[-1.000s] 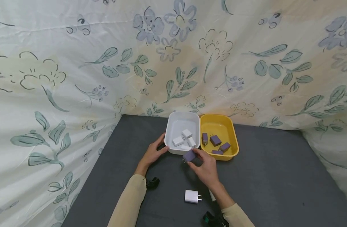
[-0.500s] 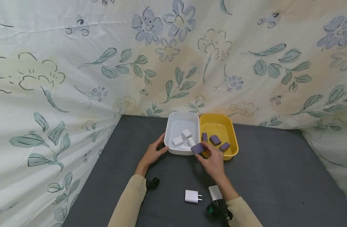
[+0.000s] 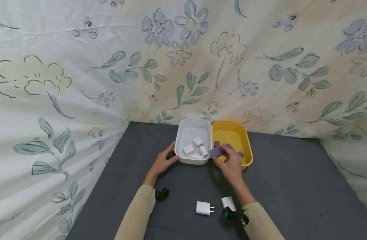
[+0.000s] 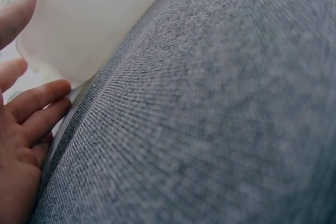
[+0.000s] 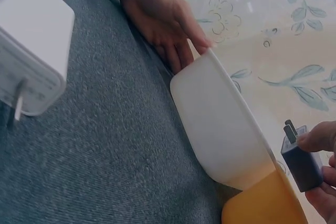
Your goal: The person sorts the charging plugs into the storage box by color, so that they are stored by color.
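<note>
My right hand (image 3: 234,166) pinches a purple plug charger (image 3: 215,153) between thumb and fingers, over the near left part of the yellow bin (image 3: 233,128). Its two metal prongs show in the right wrist view, where the charger (image 5: 303,167) is above the bin rims. Several more purple chargers lie in the yellow bin, partly hidden by the hand. My left hand (image 3: 161,163) rests at the near left side of the white bin (image 3: 192,161), thumb at the rim and fingers loosely extended against the wall. Inside that bin lie several white chargers (image 3: 188,149).
On the dark grey table cloth (image 3: 291,176), a white charger (image 3: 203,208) lies in front of the bins. Another white charger (image 3: 228,203) is beside the right wrist, partly covered by the wrist strap. A flowered curtain (image 3: 183,90) rises behind the bins.
My right hand has moved right with the purple charger, from in front of the white bin to over the yellow bin. The left hand has stayed at the white bin.
</note>
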A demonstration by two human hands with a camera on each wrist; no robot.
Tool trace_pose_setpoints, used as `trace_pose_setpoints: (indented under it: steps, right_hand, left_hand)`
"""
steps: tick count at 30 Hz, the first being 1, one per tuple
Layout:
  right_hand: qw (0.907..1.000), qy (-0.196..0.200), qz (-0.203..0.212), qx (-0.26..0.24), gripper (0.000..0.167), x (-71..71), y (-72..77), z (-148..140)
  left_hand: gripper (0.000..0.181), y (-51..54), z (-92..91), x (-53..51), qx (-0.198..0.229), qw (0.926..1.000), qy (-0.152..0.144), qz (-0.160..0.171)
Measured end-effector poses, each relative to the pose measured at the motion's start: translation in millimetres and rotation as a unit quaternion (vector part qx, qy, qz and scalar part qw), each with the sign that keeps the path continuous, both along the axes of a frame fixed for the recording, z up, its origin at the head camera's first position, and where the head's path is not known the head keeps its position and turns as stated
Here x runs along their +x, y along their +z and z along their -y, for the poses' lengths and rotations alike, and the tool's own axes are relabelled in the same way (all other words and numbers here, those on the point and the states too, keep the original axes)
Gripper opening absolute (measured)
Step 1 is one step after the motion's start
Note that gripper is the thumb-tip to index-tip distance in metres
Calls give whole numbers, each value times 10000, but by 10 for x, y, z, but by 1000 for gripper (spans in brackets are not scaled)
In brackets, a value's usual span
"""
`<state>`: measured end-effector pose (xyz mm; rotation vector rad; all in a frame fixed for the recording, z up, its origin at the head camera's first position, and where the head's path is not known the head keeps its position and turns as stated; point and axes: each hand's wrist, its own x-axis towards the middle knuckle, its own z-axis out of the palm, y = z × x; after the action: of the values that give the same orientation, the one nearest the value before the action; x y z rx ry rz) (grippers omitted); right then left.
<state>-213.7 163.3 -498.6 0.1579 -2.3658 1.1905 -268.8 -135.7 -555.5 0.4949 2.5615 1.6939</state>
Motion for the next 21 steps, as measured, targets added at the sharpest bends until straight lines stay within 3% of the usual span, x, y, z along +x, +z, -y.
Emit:
trace_pose_setpoints:
  steps: [6, 12, 15, 19, 21]
  right_hand:
    - [9999, -117, 100, 19, 54, -59, -2, -62]
    - [9978, -456, 260, 407, 50, -148, -12, -129]
    - [9969, -442, 390, 525, 50, -177, -19, -168]
    - [9963, -380, 500, 589, 51, -192, -26, -219]
    - [9958, -384, 549, 618, 52, -192, -27, -231]
  left_hand:
    - [72, -1, -11, 8, -14, 10000, 47, 35]
    - [72, 14, -9, 10, -87, 10000, 0, 4]
    - [73, 132, -6, 58, -124, 9998, -65, 114]
    - [72, 131, -10, 50, -119, 9998, -106, 150]
    - [71, 28, -10, 7, -79, 9999, -46, 52]
